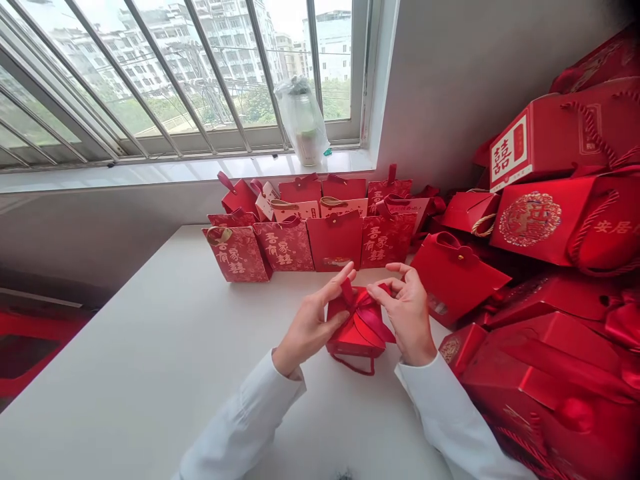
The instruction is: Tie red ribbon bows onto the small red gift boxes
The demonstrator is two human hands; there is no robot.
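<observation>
A small red gift box [350, 349] with a folded top stands on the white table [200, 360] in front of me. A dark red ribbon [364, 303] is tied in a bow on its top, and a thin red cord handle [354, 369] hangs at its near side. My left hand [315, 323] is at the box's left, fingers stretched and apart, its thumb touching the top beside the bow. From the right, my right hand [407, 310] pinches a loop of the ribbon between thumb and index finger, its other fingers raised.
Rows of red and pink gift boxes [334, 243] stand at the table's far edge. Larger red boxes [545, 223] with cord handles are piled along the right. A bagged jar [305, 130] is on the sill of a barred window [220, 73].
</observation>
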